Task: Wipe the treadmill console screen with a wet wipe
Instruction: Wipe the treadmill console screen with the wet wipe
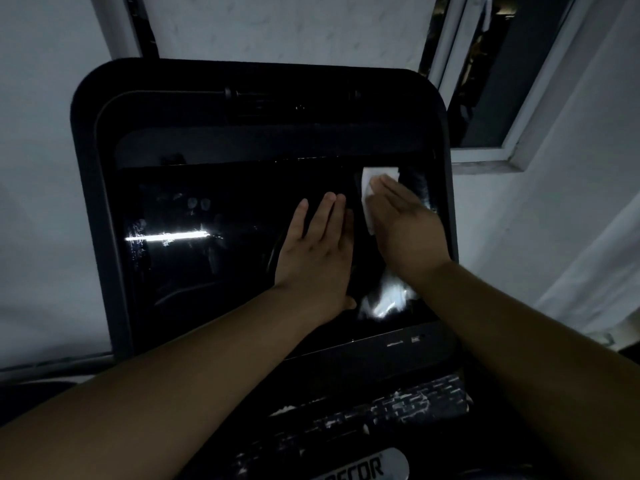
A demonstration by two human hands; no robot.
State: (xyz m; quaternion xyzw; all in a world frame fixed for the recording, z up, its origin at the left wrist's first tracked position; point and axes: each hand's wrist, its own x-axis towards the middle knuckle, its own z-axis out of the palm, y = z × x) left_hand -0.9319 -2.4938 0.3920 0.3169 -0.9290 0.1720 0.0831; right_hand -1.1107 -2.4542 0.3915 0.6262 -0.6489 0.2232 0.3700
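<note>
Dim grey walls and a window frame (498, 157) at the upper right surround a large black console (90, 202) whose dark glass screen (207, 271) fills the middle of the frame. At the screen's upper right corner the right hand (405, 223) lies flat with fingers straight and together, pressing a white wet wipe (367, 192) against the glass; it grips nothing in a fist, the wipe simply trapped under the palm and fingers, its edges showing above and to the left of the fingertips. Just beside it toward centre, the left hand (317, 251) rests flat and spread on the glass, holding nothing. Nearly all of the unwiped screen, with fingerprints and a smeared light streak (166, 236), stretches left of the wipe along the screen's long horizontal axis, so the next pass likely runs leftward, and the left hand sits in that path.
</note>
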